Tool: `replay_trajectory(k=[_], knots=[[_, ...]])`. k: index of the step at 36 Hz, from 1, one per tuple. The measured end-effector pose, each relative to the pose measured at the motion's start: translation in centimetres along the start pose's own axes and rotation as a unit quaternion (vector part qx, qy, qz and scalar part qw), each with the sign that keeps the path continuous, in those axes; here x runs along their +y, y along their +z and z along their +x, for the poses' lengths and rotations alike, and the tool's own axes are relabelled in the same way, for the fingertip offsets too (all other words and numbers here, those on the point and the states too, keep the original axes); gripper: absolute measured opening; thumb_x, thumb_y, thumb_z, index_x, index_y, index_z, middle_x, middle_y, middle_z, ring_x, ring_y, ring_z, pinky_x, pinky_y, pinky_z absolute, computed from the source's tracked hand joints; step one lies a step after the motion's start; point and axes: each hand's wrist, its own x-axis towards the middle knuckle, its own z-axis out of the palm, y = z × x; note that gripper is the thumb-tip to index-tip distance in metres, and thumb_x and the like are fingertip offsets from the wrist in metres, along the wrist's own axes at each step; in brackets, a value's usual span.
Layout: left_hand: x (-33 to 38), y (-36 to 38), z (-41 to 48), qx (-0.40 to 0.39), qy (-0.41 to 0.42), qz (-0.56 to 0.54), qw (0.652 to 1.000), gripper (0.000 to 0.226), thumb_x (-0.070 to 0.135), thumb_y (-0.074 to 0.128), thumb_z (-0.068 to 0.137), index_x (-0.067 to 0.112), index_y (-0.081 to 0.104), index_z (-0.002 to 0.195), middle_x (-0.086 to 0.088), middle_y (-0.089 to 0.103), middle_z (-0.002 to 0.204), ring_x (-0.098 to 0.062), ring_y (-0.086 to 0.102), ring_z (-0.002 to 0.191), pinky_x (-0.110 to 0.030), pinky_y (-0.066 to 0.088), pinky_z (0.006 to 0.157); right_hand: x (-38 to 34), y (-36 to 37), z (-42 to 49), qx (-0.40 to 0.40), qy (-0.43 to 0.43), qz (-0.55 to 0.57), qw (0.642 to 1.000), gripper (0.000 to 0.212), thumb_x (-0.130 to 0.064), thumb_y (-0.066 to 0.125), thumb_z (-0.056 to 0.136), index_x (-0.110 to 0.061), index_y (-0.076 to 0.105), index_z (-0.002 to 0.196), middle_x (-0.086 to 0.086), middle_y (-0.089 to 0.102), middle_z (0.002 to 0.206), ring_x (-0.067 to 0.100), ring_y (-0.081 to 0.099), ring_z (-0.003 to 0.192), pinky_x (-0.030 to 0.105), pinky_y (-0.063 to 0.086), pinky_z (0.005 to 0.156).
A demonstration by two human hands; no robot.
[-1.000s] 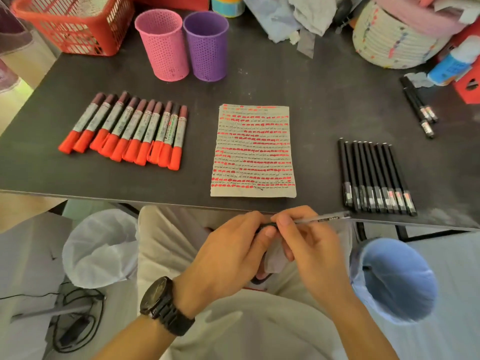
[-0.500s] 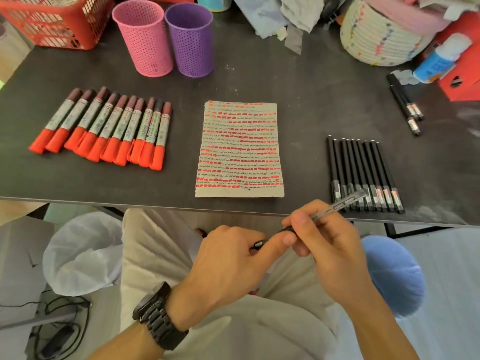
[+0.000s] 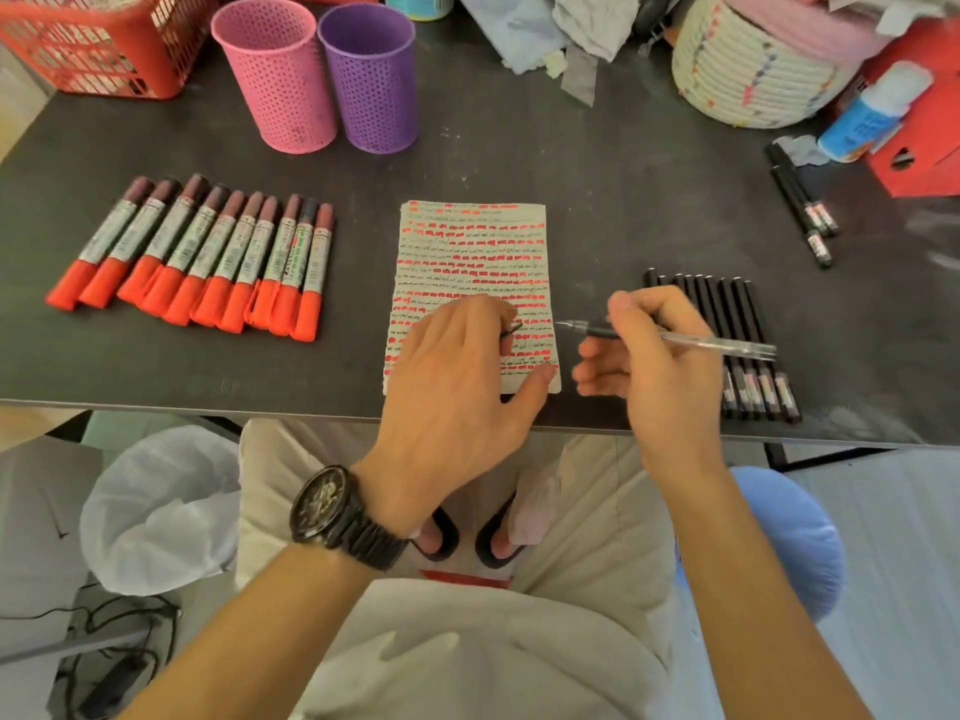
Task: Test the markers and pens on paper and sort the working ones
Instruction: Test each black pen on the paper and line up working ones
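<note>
Both hands swing up and forward: left hand (image 3: pixel 452 376) lands on the paper (image 3: pixel 467 252), thumb pinning its near edge, fingers curled round the cap (image 3: pixel 511 330). Right hand (image 3: pixel 654 366) pinches the bare pen (image 3: pixel 727 346), tip hovering just off the sheet's right edge, ready to scribble.

1. The table (image 3: pixel 597 163) before me was dark and matte, with its near edge running straight across.
2. A red mesh basket (image 3: pixel 104 70) stood at its far left corner and a woven rope basket (image 3: pixel 753 80) at its far right corner, with crumpled cloths (image 3: pixel 545 23) along the far edge between them.
3. Below, the floor (image 3: pixel 893 511) was pale. A white plastic bag (image 3: pixel 156 511) sat left of me, a blue bin (image 3: pixel 795 553) sat right, and black cables (image 3: pixel 119 621) lay further left.
</note>
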Motion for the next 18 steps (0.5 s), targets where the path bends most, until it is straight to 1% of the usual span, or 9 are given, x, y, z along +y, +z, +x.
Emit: replay_trajectory(k=[2, 3, 4, 6, 9, 11, 13, 15, 18], knots=[[-0.3, 0.9, 0.1, -0.029, -0.008, 0.013, 0.999, 0.045, 0.042, 0.068, 0.085, 0.011, 0.052, 0.114, 0.003, 0.058, 0.102, -0.020, 0.058, 0.097, -0.036, 0.043, 0.094, 0.7, 0.4, 0.6, 0.002, 0.005, -0.022, 1.000, 0.016, -0.029, 0.062, 0.097, -0.017, 0.065, 0.086, 0.006, 0.069, 0.064, 0.021, 0.068, 0.053, 0.027, 0.053, 0.047], [-0.5, 1.3, 0.0, -0.042, -0.010, 0.022, 0.999, 0.047, 0.043, 0.067, 0.086, 0.011, 0.052, 0.116, 0.001, 0.060, 0.110, -0.022, 0.060, 0.102, -0.037, 0.041, 0.101, 1.0, 0.5, 0.8, 0.005, 0.004, -0.035, 0.999, 0.018, -0.028, 0.064, 0.098, -0.016, 0.066, 0.085, 0.006, 0.069, 0.063, 0.020, 0.067, 0.052, 0.026, 0.053, 0.047], [-0.7, 1.6, -0.2, -0.049, -0.006, 0.033, 0.998, 0.047, 0.044, 0.065, 0.087, 0.010, 0.051, 0.117, 0.000, 0.061, 0.118, -0.022, 0.060, 0.108, -0.038, 0.037, 0.107, 1.3, 0.5, 0.9, 0.008, 0.002, -0.050, 0.999, 0.020, -0.029, 0.066, 0.097, -0.015, 0.066, 0.083, 0.006, 0.068, 0.060, 0.018, 0.066, 0.051, 0.025, 0.052, 0.046], [-1.0, 1.9, -0.6, -0.054, 0.007, 0.053, 0.997, 0.048, 0.048, 0.060, 0.089, 0.009, 0.051, 0.117, -0.002, 0.058, 0.133, -0.023, 0.057, 0.122, -0.041, 0.031, 0.115, 1.8, 0.5, 1.0, 0.023, -0.008, -0.081, 0.996, 0.026, -0.031, 0.071, 0.094, -0.015, 0.063, 0.076, 0.005, 0.065, 0.055, 0.016, 0.061, 0.044, 0.023, 0.047, 0.042], [-1.2, 2.0, -0.9, -0.068, 0.021, 0.070, 0.995, 0.052, 0.052, 0.056, 0.090, 0.009, 0.052, 0.119, -0.004, 0.054, 0.144, -0.024, 0.047, 0.139, -0.045, 0.028, 0.120, 2.5, 0.5, 1.0, 0.053, -0.040, -0.142, 0.988, 0.036, -0.035, 0.075, 0.090, -0.019, 0.055, 0.064, 0.002, 0.060, 0.047, 0.013, 0.055, 0.039, 0.024, 0.043, 0.042], [-1.1, 2.0, -1.0, -0.075, 0.023, 0.080, 0.994, 0.049, 0.053, 0.054, 0.092, 0.010, 0.053, 0.116, -0.005, 0.053, 0.147, -0.025, 0.041, 0.145, -0.048, 0.027, 0.121, 3.0, 0.6, 0.9, 0.074, -0.057, -0.167, 0.982, 0.039, -0.033, 0.073, 0.089, -0.019, 0.051, 0.060, 0.003, 0.058, 0.046, 0.017, 0.055, 0.040, 0.031, 0.045, 0.046], [-0.9, 2.1, -1.0, -0.076, 0.017, 0.084, 0.993, 0.047, 0.052, 0.054, 0.093, 0.010, 0.053, 0.114, -0.005, 0.053, 0.147, -0.025, 0.040, 0.145, -0.048, 0.027, 0.120, 3.4, 0.6, 0.9, 0.090, -0.070, -0.187, 0.976, 0.035, -0.028, 0.070, 0.086, -0.015, 0.049, 0.060, 0.005, 0.056, 0.046, 0.026, 0.055, 0.043, 0.041, 0.048, 0.048], [-0.8, 2.2, -0.9, -0.074, 0.012, 0.085, 0.994, 0.047, 0.052, 0.055, 0.092, 0.010, 0.053, 0.113, -0.005, 0.053, 0.145, -0.025, 0.041, 0.144, -0.048, 0.027, 0.120, 3.7, 0.5, 0.9, 0.099, -0.085, -0.207, 0.970, 0.033, -0.022, 0.066, 0.083, -0.015, 0.046, 0.059, 0.008, 0.054, 0.047, 0.034, 0.053, 0.046, 0.048, 0.047, 0.049], [-0.8, 2.2, -0.9, -0.066, 0.010, 0.086, 0.994, 0.047, 0.052, 0.057, 0.090, 0.010, 0.053, 0.113, -0.005, 0.054, 0.143, -0.025, 0.044, 0.142, -0.047, 0.027, 0.121, 3.8, 0.3, 0.9, 0.104, -0.090, -0.215, 0.967, 0.030, -0.019, 0.063, 0.080, -0.014, 0.043, 0.058, 0.011, 0.051, 0.047, 0.038, 0.050, 0.047, 0.050, 0.045, 0.049]])
